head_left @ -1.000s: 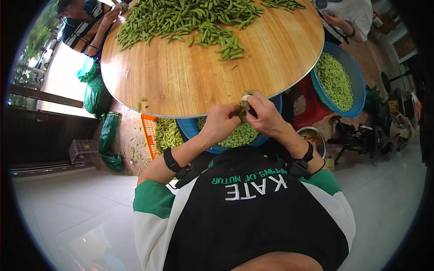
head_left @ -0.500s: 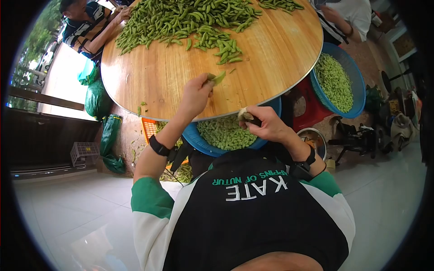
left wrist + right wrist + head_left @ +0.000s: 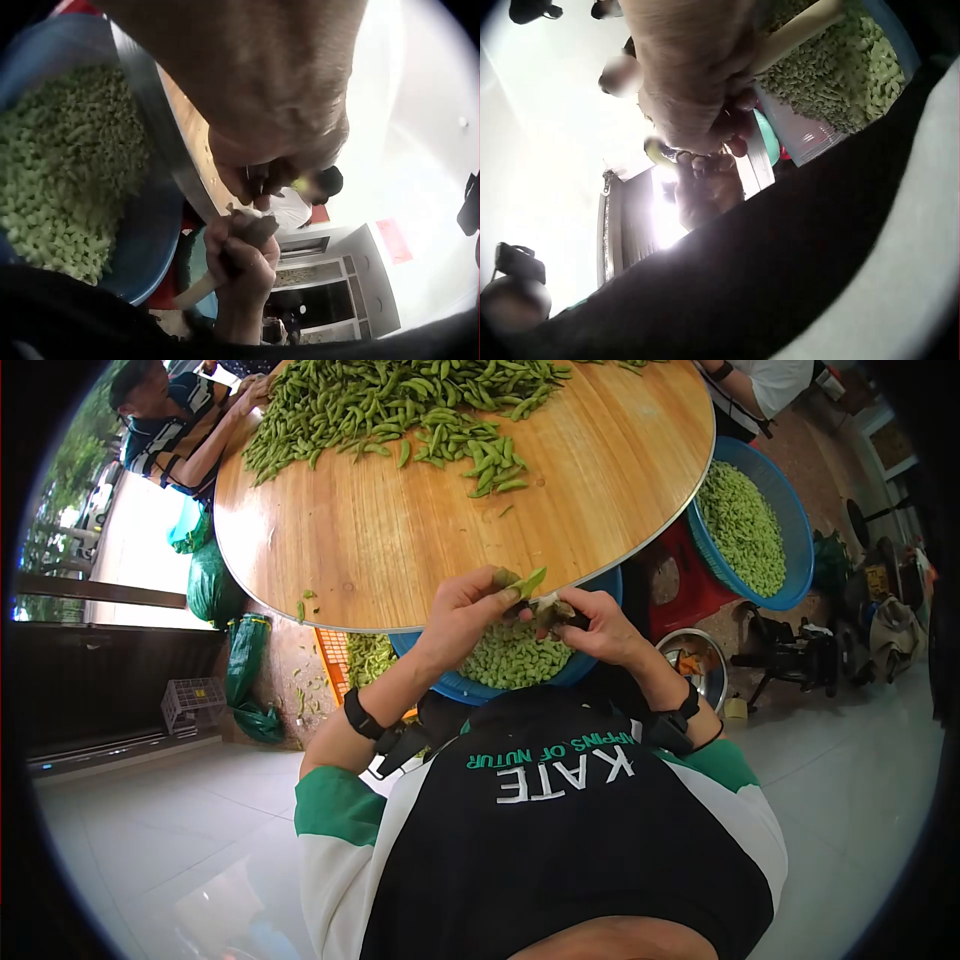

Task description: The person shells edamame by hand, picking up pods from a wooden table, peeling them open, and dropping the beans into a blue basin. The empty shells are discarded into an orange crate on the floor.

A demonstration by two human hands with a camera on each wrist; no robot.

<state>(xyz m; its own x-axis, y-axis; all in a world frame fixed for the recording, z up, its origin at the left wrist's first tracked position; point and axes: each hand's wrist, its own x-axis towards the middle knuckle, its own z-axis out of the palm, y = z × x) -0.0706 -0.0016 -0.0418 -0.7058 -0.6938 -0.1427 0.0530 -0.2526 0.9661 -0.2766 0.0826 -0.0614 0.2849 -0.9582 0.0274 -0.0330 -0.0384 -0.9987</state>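
My left hand (image 3: 465,615) pinches a green pod (image 3: 530,582) just beyond the table's near edge, above a blue basket of shelled green beans (image 3: 515,657). Close beside it on the right, my right hand (image 3: 600,628) has its fingers curled round a slim object, mostly hidden in the head view. From the right hand (image 3: 244,270) a pale strip (image 3: 196,291) sticks out in the left wrist view; the right wrist view shows the same pale strip (image 3: 802,36). The fingertips of both hands are nearly together, and whether they touch is unclear.
A heap of green pods (image 3: 400,405) covers the far part of the round wooden table (image 3: 400,550). Another blue basket of beans (image 3: 742,525) stands at right, an orange crate (image 3: 332,657) at left, a metal bowl (image 3: 712,660) at lower right. Two people sit across.
My left hand went out over the table, took hold of a pod, and has come back with it to my right hand. The right hand stays above the basket.
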